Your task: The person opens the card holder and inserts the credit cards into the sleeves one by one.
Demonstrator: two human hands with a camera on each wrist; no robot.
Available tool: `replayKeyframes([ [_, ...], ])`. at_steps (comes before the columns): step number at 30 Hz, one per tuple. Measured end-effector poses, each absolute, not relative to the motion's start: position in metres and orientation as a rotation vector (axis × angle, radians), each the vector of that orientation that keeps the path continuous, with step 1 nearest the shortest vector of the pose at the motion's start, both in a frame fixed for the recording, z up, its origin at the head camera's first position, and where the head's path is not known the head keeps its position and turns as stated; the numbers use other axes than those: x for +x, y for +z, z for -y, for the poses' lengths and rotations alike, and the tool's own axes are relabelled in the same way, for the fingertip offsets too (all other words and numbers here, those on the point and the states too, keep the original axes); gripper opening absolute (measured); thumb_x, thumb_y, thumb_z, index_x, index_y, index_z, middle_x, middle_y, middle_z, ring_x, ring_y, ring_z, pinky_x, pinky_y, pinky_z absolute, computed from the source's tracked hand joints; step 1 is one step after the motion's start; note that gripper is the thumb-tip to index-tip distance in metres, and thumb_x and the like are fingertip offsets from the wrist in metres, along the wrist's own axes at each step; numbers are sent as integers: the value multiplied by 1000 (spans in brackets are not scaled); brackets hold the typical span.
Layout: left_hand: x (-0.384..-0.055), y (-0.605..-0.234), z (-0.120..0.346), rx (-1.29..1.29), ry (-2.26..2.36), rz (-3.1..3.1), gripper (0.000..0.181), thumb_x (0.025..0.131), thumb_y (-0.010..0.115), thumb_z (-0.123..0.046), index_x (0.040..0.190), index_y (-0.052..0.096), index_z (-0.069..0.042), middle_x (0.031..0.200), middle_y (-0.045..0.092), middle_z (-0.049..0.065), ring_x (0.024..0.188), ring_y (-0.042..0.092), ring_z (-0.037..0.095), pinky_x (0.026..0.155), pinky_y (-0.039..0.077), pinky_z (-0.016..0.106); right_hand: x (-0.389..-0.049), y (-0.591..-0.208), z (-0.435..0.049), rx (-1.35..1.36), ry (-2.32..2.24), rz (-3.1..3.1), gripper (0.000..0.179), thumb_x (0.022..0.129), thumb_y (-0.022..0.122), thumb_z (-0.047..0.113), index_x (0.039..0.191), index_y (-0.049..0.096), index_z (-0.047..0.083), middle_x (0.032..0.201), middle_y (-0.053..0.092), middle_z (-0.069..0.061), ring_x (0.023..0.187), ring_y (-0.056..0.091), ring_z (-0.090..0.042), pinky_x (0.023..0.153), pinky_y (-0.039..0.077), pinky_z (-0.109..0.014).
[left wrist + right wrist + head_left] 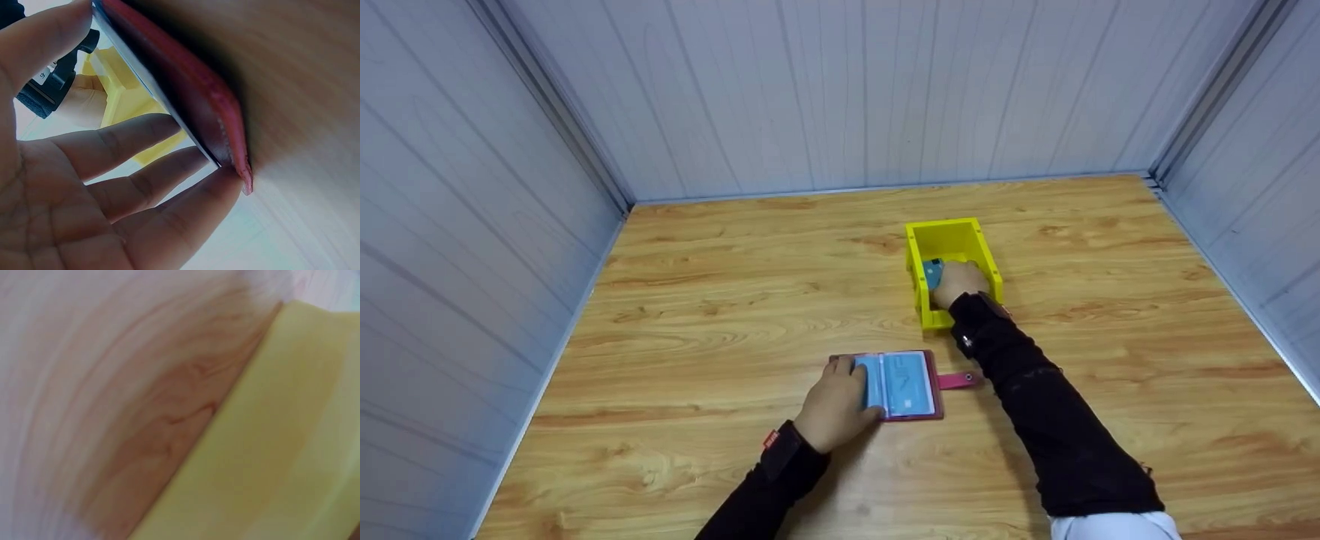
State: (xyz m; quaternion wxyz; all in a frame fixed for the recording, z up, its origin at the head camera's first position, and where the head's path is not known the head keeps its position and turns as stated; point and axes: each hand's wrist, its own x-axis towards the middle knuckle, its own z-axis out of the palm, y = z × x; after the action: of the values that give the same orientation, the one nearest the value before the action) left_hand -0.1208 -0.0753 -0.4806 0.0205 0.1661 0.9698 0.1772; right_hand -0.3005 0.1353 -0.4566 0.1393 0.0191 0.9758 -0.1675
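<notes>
A red card holder [936,409] lies spread on the wooden table, with light-blue cards [907,384] behind its clear sleeves. My left hand [836,405] rests on its left leaf. In the left wrist view, the straight fingers [143,132] touch the edge of the red cover [225,107]. Beyond the holder, my right hand [962,281] reaches down into a yellow bin [926,300]. A blue card [933,273] shows beside that hand inside the bin. The right fingers are hidden, so whether they pinch a card cannot be seen.
A pink strap with a snap [958,380] sticks out from the holder's right side. In the right wrist view, the bin's yellow wall [253,439] stands over wood-grain tabletop [157,416]. Pale panel walls [847,97] bound the table at the back and sides.
</notes>
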Motion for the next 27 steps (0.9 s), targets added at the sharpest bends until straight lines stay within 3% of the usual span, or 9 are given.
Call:
replayKeyframes([
  [4, -121, -481, 76, 524, 548, -3008, 63, 83, 76, -34, 126, 58, 7, 130, 54, 23, 121, 53, 40, 97, 50, 47, -299, -454, -135, 49, -492, -2813, 22, 90, 55, 16, 98, 64, -2, 100, 60, -16, 94, 53, -31, 88, 45, -41],
  [8, -121, -481, 75, 516, 544, -2997, 63, 83, 75, -35, 128, 57, 7, 132, 53, 23, 123, 52, 39, 98, 50, 46, -297, -453, -135, 31, -509, -2822, 20, 90, 54, 16, 93, 63, -2, 99, 59, -17, 97, 51, -32, 91, 43, -43],
  [12, -121, -480, 75, 509, 534, -3001, 64, 83, 76, -35, 128, 57, 7, 132, 53, 23, 123, 52, 39, 99, 49, 46, -297, -453, -136, 15, -518, -2842, 23, 88, 55, 15, 95, 64, -5, 112, 56, -23, 104, 48, -35, 96, 43, -47],
  [17, -120, -480, 75, 537, 530, -3030, 63, 82, 77, -34, 125, 58, 8, 130, 54, 24, 122, 53, 40, 98, 49, 46, -297, -452, -137, -4, -502, -2870, 31, 86, 56, 17, 100, 66, -8, 123, 49, -29, 104, 52, -38, 91, 48, -49],
  [27, -120, -481, 75, 526, 522, -3011, 64, 83, 76, -35, 127, 57, 8, 131, 53, 24, 124, 52, 40, 99, 49, 46, -297, -447, -136, -6, -404, -2866, 29, 83, 62, 16, 102, 64, -6, 110, 58, -21, 97, 50, -32, 91, 47, -45],
])
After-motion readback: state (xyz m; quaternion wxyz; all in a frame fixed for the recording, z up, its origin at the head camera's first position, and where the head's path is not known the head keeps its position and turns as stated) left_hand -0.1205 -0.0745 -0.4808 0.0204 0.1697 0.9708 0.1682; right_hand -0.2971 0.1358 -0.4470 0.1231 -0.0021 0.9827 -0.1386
